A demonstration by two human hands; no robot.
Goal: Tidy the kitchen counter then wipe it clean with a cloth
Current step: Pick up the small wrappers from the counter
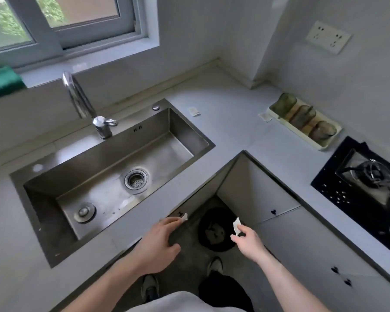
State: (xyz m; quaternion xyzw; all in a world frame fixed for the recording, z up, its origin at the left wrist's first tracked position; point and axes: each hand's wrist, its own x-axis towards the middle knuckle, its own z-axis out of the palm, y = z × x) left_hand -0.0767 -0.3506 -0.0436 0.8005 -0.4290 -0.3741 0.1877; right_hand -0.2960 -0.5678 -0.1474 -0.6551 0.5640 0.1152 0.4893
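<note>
The person is standing in the corner of an L-shaped bench (pixel 230 122), both arms reaching out over the floor at about 6 o'clock in the view. The left hand (pixel 160 242) is pinching a small white scrap of paper (pixel 184 217) at its fingertips, its grip grasping the scrap just past the bench edge. The right hand (pixel 249 240) is pinching a second white paper scrap (pixel 236 225) between thumb and forefinger, its grip likewise grasping that piece. Both scraps are hanging above a dark round bin (pixel 214 230) that is sitting on the floor between the two hands, at 12 o'clock from the person's shoes (pixel 214 265).

At 9 o'clock from the hands a steel sink (pixel 185 140) is lying sunk into the bench, with a drain strainer (pixel 136 180) in its floor, a round plug (pixel 84 212) beside it and a curved tap (pixel 81 102) rising at its far rim. Two more small white scraps are lying on the bench: one (pixel 194 111) just past the sink's far right corner, at about 12 o'clock, another (pixel 265 116) touching the near end of a white tray (pixel 324 146). That tray, at about 2 o'clock, is holding three dark glasses (pixel 302 115) lying on their sides. A black gas hob (pixel 338 190) is showing at 3 o'clock. A green cloth (pixel 2 82) is resting on the window sill at 10 o'clock, well apart from both hands. A wall socket (pixel 328 37) is sitting high at 1 o'clock.
</note>
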